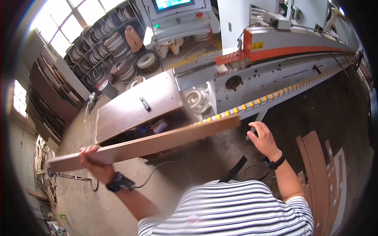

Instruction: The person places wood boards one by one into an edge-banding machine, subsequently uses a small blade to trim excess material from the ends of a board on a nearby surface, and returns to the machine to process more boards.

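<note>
A long, narrow brown board (157, 143) slants across the view in front of me, its right end higher than its left. My left hand (94, 159) is wrapped round it near the left end, fingers over the top edge. Off the board's right end, a short gap away, my right hand (264, 138) is raised with fingers apart and slightly bent, and nothing shows in it. Dark bands with devices sit on both wrists. Beyond the board runs the roller rail (260, 101) with yellow rollers, along the front of a long grey machine (275, 74).
A wooden cabinet (134, 104) with a small metal tool (145, 104) on top stands by the machine's near end. Behind it are a rack of edging rolls (98, 45) and a control panel (177, 21). Stacked brown strips (315, 165) lie at right; dark boards (51, 94) lean far left.
</note>
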The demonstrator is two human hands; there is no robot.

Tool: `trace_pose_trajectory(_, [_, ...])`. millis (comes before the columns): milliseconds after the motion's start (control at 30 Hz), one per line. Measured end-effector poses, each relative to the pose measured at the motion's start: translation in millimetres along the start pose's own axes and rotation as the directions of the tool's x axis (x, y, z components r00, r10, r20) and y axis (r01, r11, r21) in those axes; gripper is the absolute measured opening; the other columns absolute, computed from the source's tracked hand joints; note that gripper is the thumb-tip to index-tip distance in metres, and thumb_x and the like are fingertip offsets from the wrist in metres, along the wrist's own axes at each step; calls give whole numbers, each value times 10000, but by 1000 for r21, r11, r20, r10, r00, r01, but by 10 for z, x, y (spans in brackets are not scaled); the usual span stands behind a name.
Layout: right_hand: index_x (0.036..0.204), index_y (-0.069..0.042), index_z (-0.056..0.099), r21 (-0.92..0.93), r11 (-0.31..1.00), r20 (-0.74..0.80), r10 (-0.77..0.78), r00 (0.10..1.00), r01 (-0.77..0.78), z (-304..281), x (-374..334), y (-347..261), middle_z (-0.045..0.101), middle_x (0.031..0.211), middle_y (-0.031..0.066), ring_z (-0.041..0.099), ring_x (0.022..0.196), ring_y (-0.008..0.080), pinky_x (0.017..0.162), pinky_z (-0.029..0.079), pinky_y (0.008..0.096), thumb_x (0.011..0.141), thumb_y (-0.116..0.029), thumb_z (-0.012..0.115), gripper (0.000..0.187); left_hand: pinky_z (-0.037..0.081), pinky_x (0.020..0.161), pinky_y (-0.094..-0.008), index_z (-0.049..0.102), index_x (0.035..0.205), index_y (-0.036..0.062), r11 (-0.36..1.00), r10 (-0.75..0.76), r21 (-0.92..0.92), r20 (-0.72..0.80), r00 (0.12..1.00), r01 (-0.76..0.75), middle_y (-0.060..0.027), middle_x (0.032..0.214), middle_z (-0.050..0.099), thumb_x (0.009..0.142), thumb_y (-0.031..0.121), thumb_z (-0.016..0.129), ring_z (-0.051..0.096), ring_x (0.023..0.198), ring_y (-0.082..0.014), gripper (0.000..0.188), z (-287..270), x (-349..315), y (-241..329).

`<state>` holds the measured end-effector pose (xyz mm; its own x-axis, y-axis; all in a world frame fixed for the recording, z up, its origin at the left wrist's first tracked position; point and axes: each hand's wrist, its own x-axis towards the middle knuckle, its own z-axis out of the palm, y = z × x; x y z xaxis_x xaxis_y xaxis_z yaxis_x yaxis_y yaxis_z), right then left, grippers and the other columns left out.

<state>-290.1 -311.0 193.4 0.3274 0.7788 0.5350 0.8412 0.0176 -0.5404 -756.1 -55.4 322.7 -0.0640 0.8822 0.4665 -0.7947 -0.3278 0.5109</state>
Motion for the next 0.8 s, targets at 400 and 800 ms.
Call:
trace_pose_trajectory(400, [1296, 18, 554, 844, 285, 510, -160, 845, -455, 1570, 1028, -2017, 656, 1161, 128, 668, 890, 143, 763, 561, 269, 1046, -291, 474, 405, 548, 612, -317, 646, 903, 10, 587, -485, 764, 68, 872, 267, -82, 789, 669, 814, 42, 764, 657, 671, -180, 151, -662, -502, -60])
trace_pose_trajectory(800, [1180, 85, 596, 657, 161, 727, -392, 563, -737, 2678, 1948, -2188, 679, 1009, 170, 696, 881, 252, 765, 577, 351, 1052, -403, 397, 543, 477, 632, -267, 663, 929, -15, 93, -753, 923, -180, 633, 373, 8, 752, 626, 796, 67, 751, 538, 718, -54, 179, -1245, 3, -468])
